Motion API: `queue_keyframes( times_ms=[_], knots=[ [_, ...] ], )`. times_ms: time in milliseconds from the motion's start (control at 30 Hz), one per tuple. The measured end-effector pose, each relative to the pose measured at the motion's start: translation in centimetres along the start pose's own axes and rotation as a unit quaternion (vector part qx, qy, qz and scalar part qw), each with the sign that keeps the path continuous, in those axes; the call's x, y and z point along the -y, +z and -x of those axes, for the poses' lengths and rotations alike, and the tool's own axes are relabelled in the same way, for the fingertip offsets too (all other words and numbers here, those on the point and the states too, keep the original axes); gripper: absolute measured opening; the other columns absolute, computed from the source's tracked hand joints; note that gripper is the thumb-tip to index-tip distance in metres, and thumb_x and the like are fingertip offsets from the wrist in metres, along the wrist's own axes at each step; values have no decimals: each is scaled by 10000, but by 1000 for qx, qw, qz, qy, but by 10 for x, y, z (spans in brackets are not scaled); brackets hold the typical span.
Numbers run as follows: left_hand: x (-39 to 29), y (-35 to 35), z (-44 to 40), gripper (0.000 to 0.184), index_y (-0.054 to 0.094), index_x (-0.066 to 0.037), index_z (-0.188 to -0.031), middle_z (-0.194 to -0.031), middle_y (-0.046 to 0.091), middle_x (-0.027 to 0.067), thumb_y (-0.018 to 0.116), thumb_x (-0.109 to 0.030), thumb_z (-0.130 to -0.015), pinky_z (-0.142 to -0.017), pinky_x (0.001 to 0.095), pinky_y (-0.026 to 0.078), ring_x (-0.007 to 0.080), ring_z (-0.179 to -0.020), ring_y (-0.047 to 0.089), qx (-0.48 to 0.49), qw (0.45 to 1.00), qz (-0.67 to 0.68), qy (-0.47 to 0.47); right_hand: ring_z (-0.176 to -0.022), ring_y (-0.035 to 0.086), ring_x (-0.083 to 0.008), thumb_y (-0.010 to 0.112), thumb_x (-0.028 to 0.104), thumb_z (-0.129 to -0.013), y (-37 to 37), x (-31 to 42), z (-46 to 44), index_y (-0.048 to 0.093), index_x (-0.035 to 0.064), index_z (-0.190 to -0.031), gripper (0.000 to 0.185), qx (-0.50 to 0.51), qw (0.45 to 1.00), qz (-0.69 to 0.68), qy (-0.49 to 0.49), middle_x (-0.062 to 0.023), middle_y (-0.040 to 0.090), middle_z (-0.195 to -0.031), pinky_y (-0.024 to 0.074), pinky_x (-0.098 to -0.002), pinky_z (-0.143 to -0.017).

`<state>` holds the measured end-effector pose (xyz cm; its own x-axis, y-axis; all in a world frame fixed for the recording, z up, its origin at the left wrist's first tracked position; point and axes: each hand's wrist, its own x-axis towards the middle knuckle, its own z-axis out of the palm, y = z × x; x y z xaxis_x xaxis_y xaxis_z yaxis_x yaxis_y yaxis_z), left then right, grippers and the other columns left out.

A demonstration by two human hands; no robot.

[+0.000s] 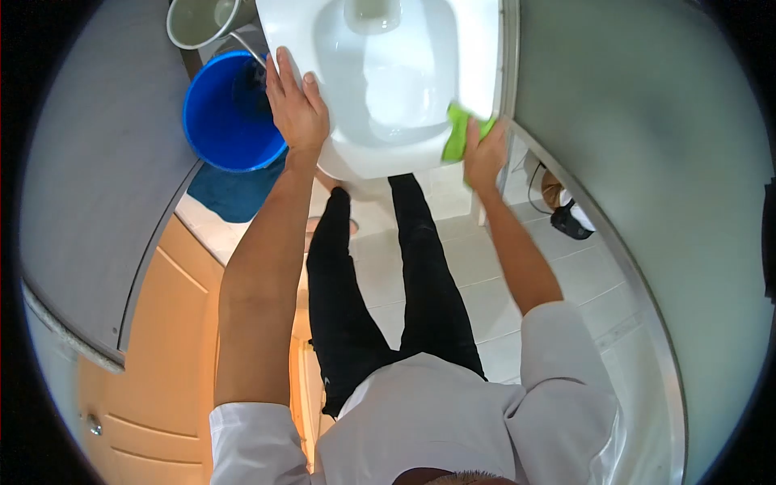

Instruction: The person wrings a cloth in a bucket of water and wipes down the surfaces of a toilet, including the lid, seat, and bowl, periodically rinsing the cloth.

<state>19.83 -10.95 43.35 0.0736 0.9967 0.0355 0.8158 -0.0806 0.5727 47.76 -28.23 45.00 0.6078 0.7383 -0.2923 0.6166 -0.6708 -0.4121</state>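
Observation:
A white basin (347,158) with a wide, rounded bowl is at the top centre. My left hand (299,113) lies against its left side, fingers extended and spread. At the basin's lower right corner, my right hand (485,158) holds a bright green cloth (458,133), which rests over the rim. Part of the cloth is hidden behind the fingers.
A blue bucket (222,113) stands left of the basin, with a pale container (194,24) above it. A dark teal mat (230,192) lies below. Frosted glass (647,162) borders the right side; a wooden door (174,323) is lower left.

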Motion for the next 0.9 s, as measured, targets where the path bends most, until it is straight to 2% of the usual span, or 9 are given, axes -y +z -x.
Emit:
queue_keyframes(
  times_ms=[167,233,400,467,567,600,667,733,900],
  knots=[
    [10,7,6,590,341,-22,-1578,-1562,347,328,477,-266,-1058,-1149,504,371,497,-1362,437,-18,1000,16,16,-1213,527,-417,681,341,-957,13,68,-115,577,17,-1330,505,-163,951,-20,-263,-247,584,-1277,414,-531,-1042],
    [9,7,9,596,328,-21,-1584,-1560,352,335,463,-282,-1065,-1165,521,349,505,-1391,409,-7,1000,21,14,-1126,591,-433,600,200,-997,-2,75,-106,517,-57,-1333,431,-141,895,145,-397,-259,602,-1246,465,-453,-1020],
    [17,-8,11,589,317,11,-1575,-1519,378,336,456,-257,-1068,-1171,521,330,488,-1372,423,-23,998,52,31,-1231,536,-357,695,268,-914,19,12,51,665,137,-1293,402,5,916,185,-357,-119,617,-1300,396,-526,-1099],
    [21,-1,9,401,504,-1,-1350,-1046,722,126,579,-270,-1063,-748,288,553,179,-852,686,-119,982,-115,92,-1172,565,-334,688,303,-919,32,46,83,679,104,-1232,371,-21,941,163,-296,-122,652,-1189,414,-521,-1052],
    [34,10,20,461,461,30,-1415,-1275,572,224,557,-214,-1036,-982,395,439,328,-1112,574,-278,960,23,-29,-1045,589,-332,695,419,-927,91,116,106,651,29,-1166,460,40,957,93,-270,-144,642,-1020,443,-493,-944],
    [34,-11,34,561,341,58,-1539,-1464,400,311,458,-217,-1064,-1163,489,328,446,-1316,449,-122,960,223,-118,-1008,593,-339,694,448,-931,104,146,106,634,6,-1156,500,64,966,70,-241,-157,630,-974,450,-486,-912],
    [46,-35,51,514,399,86,-1484,-1437,403,292,448,-224,-1077,-1143,441,335,387,-1309,441,-136,939,225,-223,-995,596,-351,702,457,-928,126,197,97,616,-8,-1199,544,39,985,29,-168,-171,624,-975,455,-487,-910],
    [59,-58,73,494,429,74,-1467,-1428,430,257,460,-238,-1085,-1122,446,358,363,-1280,477,-125,945,196,-228,-981,600,-363,710,465,-925,133,207,97,597,-21,-1242,592,25,996,-8,-88,-185,618,-976,460,-488,-908],
    [33,-89,111,424,541,51,-1342,-1354,544,244,570,-213,-1011,-1069,489,404,397,-1246,509,-4,993,114,-24,-1022,622,-386,716,232,-935,85,117,103,612,0,-1300,445,37,940,-4,-339,-193,643,-1079,489,-479,-924]
  ],
)
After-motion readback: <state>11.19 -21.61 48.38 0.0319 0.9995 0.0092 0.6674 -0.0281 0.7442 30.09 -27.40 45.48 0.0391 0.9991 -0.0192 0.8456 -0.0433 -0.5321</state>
